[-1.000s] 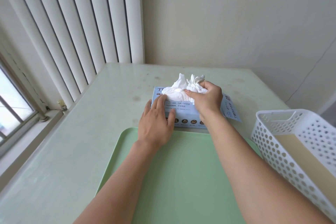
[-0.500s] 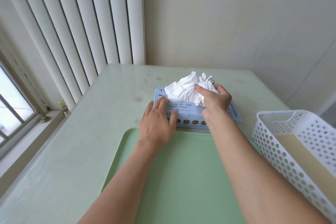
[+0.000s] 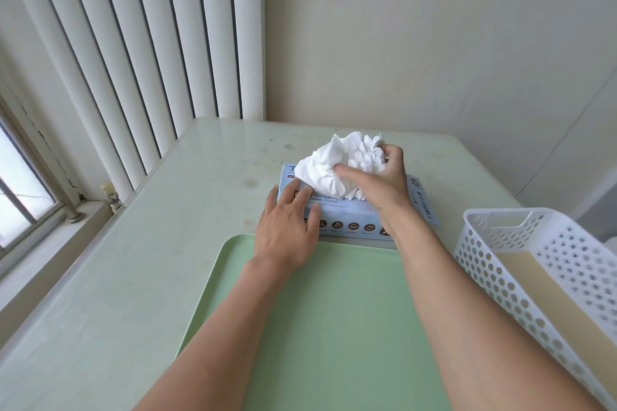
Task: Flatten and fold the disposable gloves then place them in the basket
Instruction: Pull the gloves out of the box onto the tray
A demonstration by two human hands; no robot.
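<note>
Mid-frame, our right hand (image 3: 384, 182) gripped a crumpled gloves (image 3: 337, 165) wad above the box (image 3: 350, 220); our left hand (image 3: 288, 230) pressed flat on it. Basket (image 3: 500, 264) lower right.

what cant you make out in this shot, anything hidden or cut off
Head view only:
- Glove count: the right hand grips a crumpled white wad of gloves; how many, unclear.
- Box opening: hidden under the wad on the blue glove box.
- Box print: too small.
- Basket: cut off by the right edge.
- Left hand: covers the box's left end.
</note>
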